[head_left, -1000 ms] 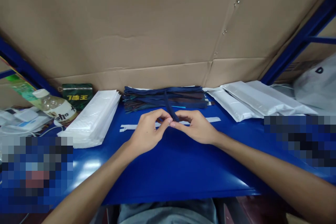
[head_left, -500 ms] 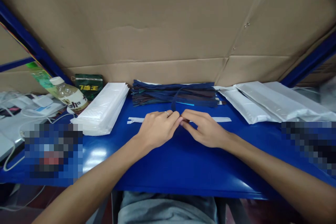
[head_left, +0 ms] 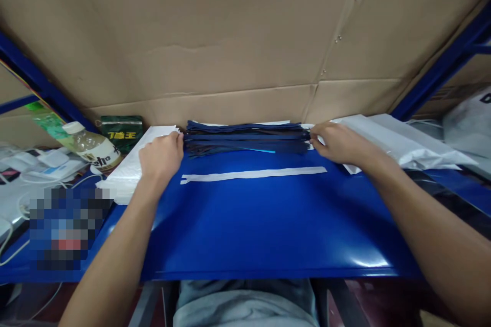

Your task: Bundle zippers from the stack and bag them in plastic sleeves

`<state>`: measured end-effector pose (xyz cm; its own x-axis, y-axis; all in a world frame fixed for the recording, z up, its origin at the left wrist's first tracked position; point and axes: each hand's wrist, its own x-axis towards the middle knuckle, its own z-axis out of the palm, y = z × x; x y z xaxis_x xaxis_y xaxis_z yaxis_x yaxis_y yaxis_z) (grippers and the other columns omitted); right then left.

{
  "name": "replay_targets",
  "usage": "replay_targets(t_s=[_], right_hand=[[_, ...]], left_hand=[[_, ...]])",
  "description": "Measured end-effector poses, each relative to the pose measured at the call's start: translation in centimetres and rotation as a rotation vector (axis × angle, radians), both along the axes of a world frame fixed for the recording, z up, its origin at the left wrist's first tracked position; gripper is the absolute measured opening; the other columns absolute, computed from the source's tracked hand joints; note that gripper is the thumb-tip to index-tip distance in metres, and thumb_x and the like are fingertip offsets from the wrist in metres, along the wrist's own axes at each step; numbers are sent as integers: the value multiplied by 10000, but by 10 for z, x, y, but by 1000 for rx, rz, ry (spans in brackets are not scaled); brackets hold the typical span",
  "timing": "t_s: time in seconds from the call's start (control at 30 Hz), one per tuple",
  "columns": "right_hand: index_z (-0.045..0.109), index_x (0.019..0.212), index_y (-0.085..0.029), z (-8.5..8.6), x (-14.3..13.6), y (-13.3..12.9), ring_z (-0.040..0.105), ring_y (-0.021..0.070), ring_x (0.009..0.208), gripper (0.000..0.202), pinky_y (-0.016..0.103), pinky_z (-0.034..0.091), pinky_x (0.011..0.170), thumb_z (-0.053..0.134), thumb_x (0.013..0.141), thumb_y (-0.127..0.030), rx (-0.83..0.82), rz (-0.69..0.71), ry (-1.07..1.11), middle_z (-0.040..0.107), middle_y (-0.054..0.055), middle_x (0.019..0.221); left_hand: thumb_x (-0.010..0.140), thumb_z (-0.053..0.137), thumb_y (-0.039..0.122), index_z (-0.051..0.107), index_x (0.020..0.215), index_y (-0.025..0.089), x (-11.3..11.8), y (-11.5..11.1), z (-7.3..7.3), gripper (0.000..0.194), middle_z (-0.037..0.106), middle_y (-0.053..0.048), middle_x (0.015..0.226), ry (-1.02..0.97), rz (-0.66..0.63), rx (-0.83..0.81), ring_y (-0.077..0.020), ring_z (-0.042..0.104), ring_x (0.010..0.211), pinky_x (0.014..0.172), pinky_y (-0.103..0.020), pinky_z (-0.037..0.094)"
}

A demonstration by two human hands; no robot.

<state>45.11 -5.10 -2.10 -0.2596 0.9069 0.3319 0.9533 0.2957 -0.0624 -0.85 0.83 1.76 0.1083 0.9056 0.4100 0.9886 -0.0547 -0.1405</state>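
Observation:
A dark blue zipper (head_left: 245,137) stretches straight from side to side over the pile, one end at each hand. My left hand (head_left: 161,156) is closed at its left end, fingertips pinched beside the white plastic bags (head_left: 126,168). At the right end my right hand (head_left: 339,142) pinches with thumb and fingers. Beneath and behind the held strip lies a pile of dark zippers (head_left: 245,149), navy and brownish, with a bit of light blue showing. Closer to me, a white zipper (head_left: 253,174) rests flat on the blue table (head_left: 249,230), touched by neither hand.
White plastic packages (head_left: 406,138) lie at the right. On the left stand a drink bottle (head_left: 92,145), a dark green pouch (head_left: 121,133), and white cables with chargers (head_left: 49,163). A cardboard wall (head_left: 230,36) rises behind, between blue frame posts (head_left: 433,71).
My hands have moved from together at the middle, over the white zipper, outward and back to opposite ends of the pile. The dark zipper between them is now drawn out straight.

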Motion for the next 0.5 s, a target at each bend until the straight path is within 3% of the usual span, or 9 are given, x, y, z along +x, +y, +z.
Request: replay_targets(t_s=[0.1,0.23,0.3,0.4,0.5], right_hand=[[687,771,-235,5,1,-4,691,265,755,139,396,502,752,614,889,-240,-36,-61,87,761,85,811],[766,848,-250,9,-27,-13,729,240,740,151,370,541,728,668,908,-349,-143,5,314,803,52,854],[761,945,-243,6,-46,-16,760,233,790,149,356,579,744,667,920,-355,-209,86,488,815,47,909],[701,1056,-229,-3,-77,-23,789,232,887,168,357,618,821,675,936,-344,-275,204,726,822,47,956],[673,1105,-235,-11,-106,-31,799,233,903,189,366,624,860,683,959,-356,-283,232,802,824,35,946]], left_hand=[[1089,243,554,687,1169,163,-10,3,1,597,740,-218,1040,-61,39,3,-406,704,970,812,-452,471],[1037,414,649,600,1310,172,-1,-2,1,580,737,-178,990,-214,-24,32,-373,690,938,812,-420,445],[1027,483,630,618,1241,202,13,-9,-1,498,735,-119,934,-259,-170,-1,-303,682,856,757,-363,423],[1035,523,587,651,970,227,39,-27,-10,387,713,-45,828,-257,-475,-123,-214,647,733,661,-312,368],[1040,544,570,658,927,238,64,-47,-21,369,731,-26,853,-214,-680,-244,-199,660,724,612,-301,328]])
